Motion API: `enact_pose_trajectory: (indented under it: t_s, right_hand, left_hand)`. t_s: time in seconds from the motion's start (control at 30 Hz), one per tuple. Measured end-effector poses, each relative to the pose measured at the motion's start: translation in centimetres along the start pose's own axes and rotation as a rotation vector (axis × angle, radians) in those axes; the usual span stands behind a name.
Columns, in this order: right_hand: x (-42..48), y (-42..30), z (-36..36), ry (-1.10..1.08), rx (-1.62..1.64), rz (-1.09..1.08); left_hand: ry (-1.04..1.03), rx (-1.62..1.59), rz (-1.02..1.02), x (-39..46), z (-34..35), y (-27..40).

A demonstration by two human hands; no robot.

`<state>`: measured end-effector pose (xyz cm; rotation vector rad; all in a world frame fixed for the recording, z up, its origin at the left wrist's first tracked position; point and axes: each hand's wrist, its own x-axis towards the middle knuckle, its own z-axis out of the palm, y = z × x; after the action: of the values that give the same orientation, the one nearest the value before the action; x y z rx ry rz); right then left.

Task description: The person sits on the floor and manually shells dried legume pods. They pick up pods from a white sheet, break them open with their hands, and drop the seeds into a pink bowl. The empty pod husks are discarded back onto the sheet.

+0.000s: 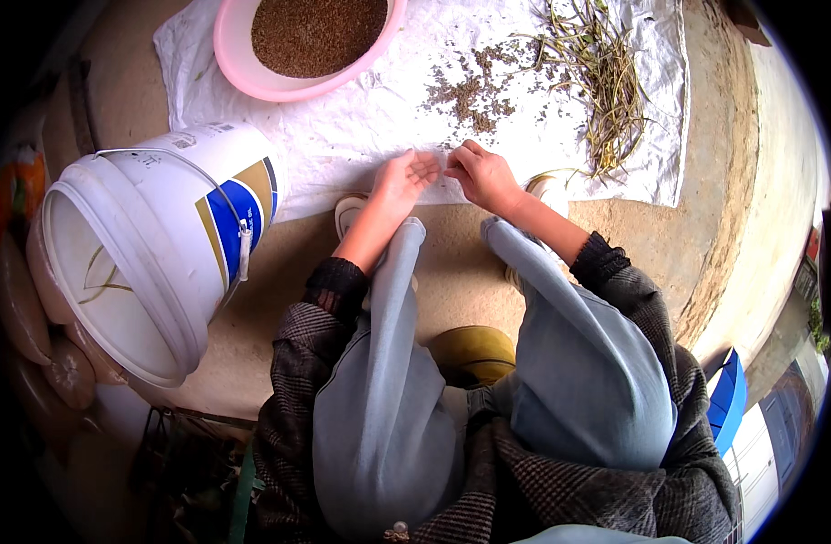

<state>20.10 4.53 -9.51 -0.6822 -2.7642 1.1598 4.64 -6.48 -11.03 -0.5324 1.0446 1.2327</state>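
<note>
My left hand [407, 177] is held palm up over the near edge of a white woven plastic sheet [361, 136]. Its fingers are loosely bent, and no object shows on the palm. Close beside it, my right hand [482, 175] has its fingers curled with thumb and fingertips together; whether something small is pinched there is too fine to see. Just beyond both hands, small dark seeds [473, 102] lie scattered on the sheet. To their right is a loose heap of dry, thin pods or stalks [609, 102].
A pink basin [228, 64] of brown grains or seeds [317, 34] stands at the far left of the sheet. Nearer on the left, a white plastic bucket [164, 183] with a wire handle holds a few green-yellow stalks [106, 285]. Filled sacks [21, 299] lie behind it.
</note>
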Motion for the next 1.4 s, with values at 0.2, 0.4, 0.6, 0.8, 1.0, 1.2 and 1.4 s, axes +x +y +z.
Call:
enact_pose_trajectory:
  t_s: [0.2,0.4,0.6,0.8,1.0,1.2,1.4]
  right_hand:
    - [1.4,0.0,-0.2,0.126,0.049,0.134]
    - [0.1,1.2,2.3,0.061,-0.147,-0.047]
    - [0.0,0.7,2.8,-0.010,-0.208,-0.025]
    - [1.6,-2.6,0.2,0.107,0.130,-0.093]
    - [-0.7,-0.1,2.3,-0.056,-0.069,0.000]
    - [-2.0,1.0,4.7,-0.009,-0.251,-0.143]
    - [-1.0,-2.0,2.1,0.050,-0.047,-0.028]
  left_hand:
    - [-0.001,0.031,-0.025,-0.1,0.2,-0.7]
    - [0.010,0.006,0.002,0.0,-1.6,0.1]
    - [0.033,0.013,0.025,-0.5,-1.7,0.4]
    - [0.088,-0.006,-0.003,-0.9,-0.7,-0.7]
    - [-0.012,0.016,0.020,0.1,-2.9,0.0]
    - [0.014,-0.014,0.056,-0.1,-2.8,0.2]
    - [0.101,0.048,0.036,-0.5,-1.8,-0.1]
